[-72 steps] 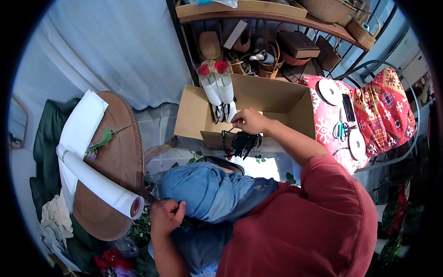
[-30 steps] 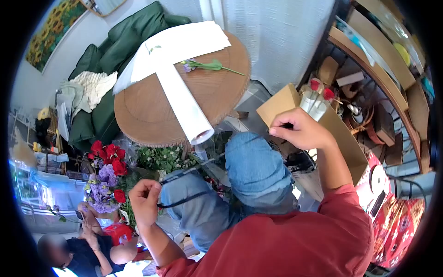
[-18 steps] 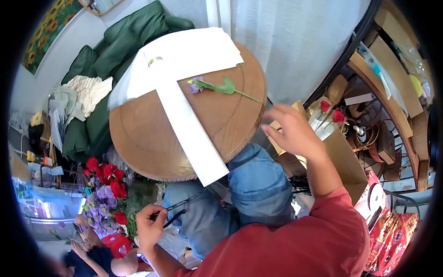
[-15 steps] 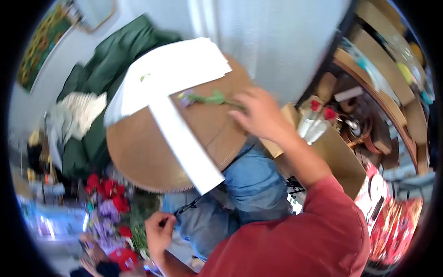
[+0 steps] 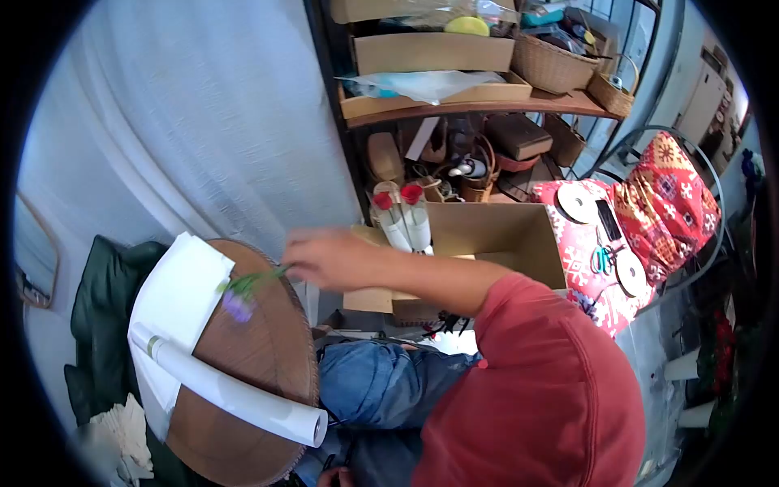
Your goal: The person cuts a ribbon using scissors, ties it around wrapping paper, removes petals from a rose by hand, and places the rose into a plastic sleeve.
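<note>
My right hand (image 5: 334, 258), slightly blurred, is closed around the stem of a purple flower (image 5: 238, 305). The bloom hangs over the round brown table (image 5: 276, 349), pointing left and down. Only a bit of my left hand (image 5: 336, 479) shows at the bottom edge; a small dark thing is by its fingers, too hidden to name. White paper sheets (image 5: 174, 284) lie on the table's far side. A long white paper roll (image 5: 235, 394) crosses the tabletop below the flower.
An open cardboard box (image 5: 519, 243) stands right of the table, with red roses (image 5: 412, 195) in white wrapping at its left. Behind is a shelf (image 5: 487, 105) with baskets. Ribbon spools (image 5: 576, 203) and scissors (image 5: 602, 260) lie on a red patterned cushion.
The view has turned to the right, bringing the box and shelf to the middle. The flower is still in my right hand, lifted off the tabletop. My left hand is now mostly out of view.
</note>
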`<state>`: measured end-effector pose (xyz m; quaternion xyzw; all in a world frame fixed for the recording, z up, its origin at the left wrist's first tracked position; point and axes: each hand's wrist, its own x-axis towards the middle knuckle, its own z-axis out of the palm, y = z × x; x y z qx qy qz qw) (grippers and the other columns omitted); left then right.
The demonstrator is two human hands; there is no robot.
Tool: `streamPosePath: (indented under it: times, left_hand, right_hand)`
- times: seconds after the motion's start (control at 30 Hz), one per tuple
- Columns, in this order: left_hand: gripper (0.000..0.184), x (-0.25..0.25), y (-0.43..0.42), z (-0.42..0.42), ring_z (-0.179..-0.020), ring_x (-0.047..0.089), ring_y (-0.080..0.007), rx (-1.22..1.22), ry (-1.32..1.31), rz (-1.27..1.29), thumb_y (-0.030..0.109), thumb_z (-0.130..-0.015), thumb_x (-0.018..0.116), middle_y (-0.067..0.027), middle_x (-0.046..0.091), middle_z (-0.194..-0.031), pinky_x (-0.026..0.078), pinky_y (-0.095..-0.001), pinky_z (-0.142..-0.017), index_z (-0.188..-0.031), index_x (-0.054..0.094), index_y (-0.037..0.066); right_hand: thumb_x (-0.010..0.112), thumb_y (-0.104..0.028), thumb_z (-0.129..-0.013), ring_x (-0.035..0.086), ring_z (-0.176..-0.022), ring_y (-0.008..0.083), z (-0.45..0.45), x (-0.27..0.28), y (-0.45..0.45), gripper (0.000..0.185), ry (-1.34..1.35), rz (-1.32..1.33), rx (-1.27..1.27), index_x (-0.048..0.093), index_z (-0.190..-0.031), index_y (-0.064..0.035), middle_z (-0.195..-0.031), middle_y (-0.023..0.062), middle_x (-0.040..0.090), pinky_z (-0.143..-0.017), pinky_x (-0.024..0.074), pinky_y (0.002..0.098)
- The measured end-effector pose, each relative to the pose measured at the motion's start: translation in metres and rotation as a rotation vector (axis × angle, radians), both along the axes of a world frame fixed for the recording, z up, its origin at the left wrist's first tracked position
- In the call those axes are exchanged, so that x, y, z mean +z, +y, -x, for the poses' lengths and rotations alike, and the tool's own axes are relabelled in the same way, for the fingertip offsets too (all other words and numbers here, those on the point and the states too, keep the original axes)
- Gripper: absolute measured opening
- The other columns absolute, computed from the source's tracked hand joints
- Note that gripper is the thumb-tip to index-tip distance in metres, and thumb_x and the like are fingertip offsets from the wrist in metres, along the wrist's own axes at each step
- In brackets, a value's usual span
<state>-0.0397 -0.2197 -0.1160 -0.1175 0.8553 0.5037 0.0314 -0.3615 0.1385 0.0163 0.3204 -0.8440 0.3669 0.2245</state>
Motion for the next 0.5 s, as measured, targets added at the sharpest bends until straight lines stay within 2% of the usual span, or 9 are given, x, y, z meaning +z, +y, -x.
streamPosePath:
  times: [0.03, 0.1, 0.17, 0.23, 0.3, 0.37, 0.43, 0.5]
  left_hand:
    - [0.022, -0.002, -0.002, 0.001, -0.066, 0.055, -0.0089, 0.017, -0.026, -0.035, 0.020, -0.096, 0.074, -0.0008, 0.065, -0.072, 0.047, -0.0277, -0.060, -0.096, 0.075, -0.002]
    - [0.020, -0.010, -0.006, 0.006, -0.066, 0.055, -0.0081, 0.012, -0.056, -0.068, 0.020, -0.096, 0.075, -0.0006, 0.066, -0.073, 0.047, -0.0268, -0.060, -0.096, 0.076, -0.001]
    - [0.018, -0.023, -0.008, 0.014, -0.065, 0.054, -0.0071, 0.069, -0.053, -0.097, 0.019, -0.095, 0.077, 0.0012, 0.065, -0.073, 0.046, -0.0260, -0.060, -0.095, 0.075, 0.001]
    - [0.017, -0.009, -0.003, 0.024, -0.065, 0.054, -0.0073, 0.004, -0.037, -0.053, 0.019, -0.094, 0.077, 0.0015, 0.065, -0.073, 0.046, -0.0264, -0.060, -0.094, 0.075, 0.003]
    - [0.016, -0.008, 0.001, 0.032, -0.065, 0.054, -0.0075, -0.052, -0.028, -0.004, 0.019, -0.094, 0.078, 0.0018, 0.065, -0.073, 0.047, -0.0267, -0.060, -0.094, 0.075, 0.004]
    - [0.016, -0.020, -0.006, 0.032, -0.069, 0.056, -0.0082, -0.038, -0.052, 0.096, 0.021, -0.094, 0.079, 0.0004, 0.068, -0.077, 0.049, -0.0273, -0.063, -0.096, 0.076, 0.006]
    - [0.016, -0.025, -0.009, 0.035, -0.071, 0.057, -0.0086, -0.051, -0.080, 0.062, 0.022, -0.094, 0.079, -0.0004, 0.069, -0.080, 0.050, -0.0277, -0.065, -0.097, 0.076, 0.007]
    - [0.017, -0.025, -0.007, 0.040, -0.073, 0.058, -0.0090, -0.055, -0.100, 0.030, 0.023, -0.094, 0.079, -0.0013, 0.070, -0.083, 0.051, -0.0281, -0.067, -0.099, 0.076, 0.007]
  right_hand:
    - [0.072, -0.013, -0.090, 0.067, -0.093, 0.0367, -0.009, 0.004, 0.027, 0.018, 0.009, 0.040, -0.044, 0.072, -0.107, -0.0066, -0.102, 0.0124, 0.067, -0.078, 0.0549, 0.0448]
    - [0.074, -0.011, -0.089, 0.068, -0.094, 0.0370, -0.026, 0.005, 0.080, 0.020, -0.011, -0.046, -0.226, 0.073, -0.108, -0.0056, -0.104, 0.0124, 0.068, -0.079, 0.0554, 0.0431]
    - [0.076, -0.008, -0.088, 0.069, -0.090, 0.0356, -0.048, 0.000, 0.128, 0.020, 0.076, -0.026, -0.365, 0.073, -0.107, -0.0042, -0.101, 0.0126, 0.070, -0.077, 0.0558, 0.0419]
    - [0.076, -0.003, -0.085, 0.070, -0.085, 0.0314, -0.071, 0.002, 0.172, 0.018, 0.104, -0.003, -0.503, 0.073, -0.103, -0.0028, -0.096, 0.0130, 0.071, -0.074, 0.0562, 0.0384]
    - [0.075, -0.001, -0.086, 0.069, -0.079, 0.0213, -0.087, 0.022, 0.217, 0.014, 0.300, 0.001, -0.640, 0.074, -0.099, -0.0023, -0.089, 0.0114, 0.070, -0.068, 0.0543, 0.0331]
    - [0.074, -0.004, -0.090, 0.065, -0.074, 0.0138, -0.095, 0.050, 0.258, 0.010, 0.332, 0.180, -0.840, 0.075, -0.100, -0.0017, -0.084, 0.0086, 0.070, -0.063, 0.0500, 0.0290]
    - [0.073, -0.009, -0.094, 0.061, -0.071, 0.0110, -0.090, 0.084, 0.304, 0.011, 0.265, 0.253, -1.069, 0.076, -0.101, -0.0008, -0.076, 0.0063, 0.068, -0.060, 0.0465, 0.0272]
    - [0.073, -0.016, -0.095, 0.061, -0.068, 0.0123, -0.074, 0.111, 0.353, 0.017, 0.327, 0.267, -1.141, 0.076, -0.101, -0.0007, -0.073, 0.0064, 0.070, -0.062, 0.0473, 0.0292]
